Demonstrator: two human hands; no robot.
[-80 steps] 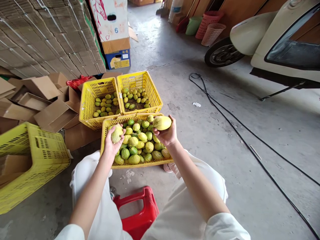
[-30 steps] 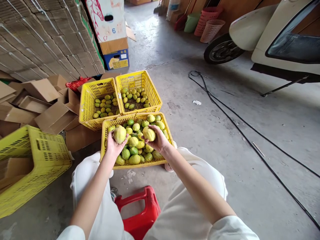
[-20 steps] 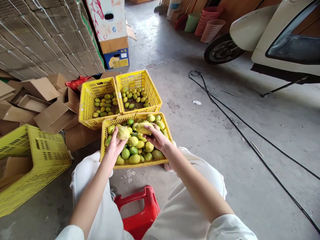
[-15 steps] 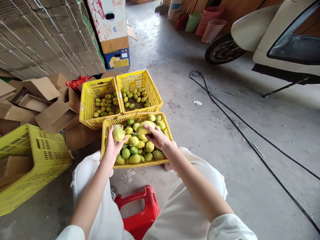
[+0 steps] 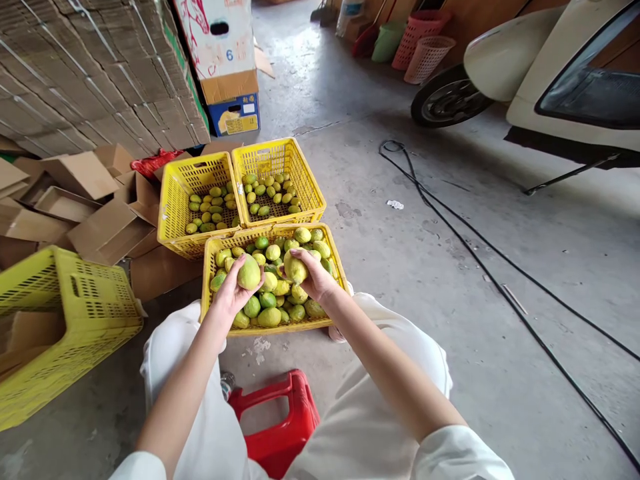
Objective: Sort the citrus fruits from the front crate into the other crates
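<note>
Across the grey floor we see a pale vehicle, cut off by the right edge. Our near crate carries a pile of fruit, partly hidden behind our hands. Above it, our left hand is tilted palm up; our right hand faces inward, its far fingers hard to make out. Each grip is curled round one piece: the left fruit and the right fruit, held apart.

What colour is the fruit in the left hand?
Pale yellowish green; the fruit in the left hand shows best in the head view.
</note>
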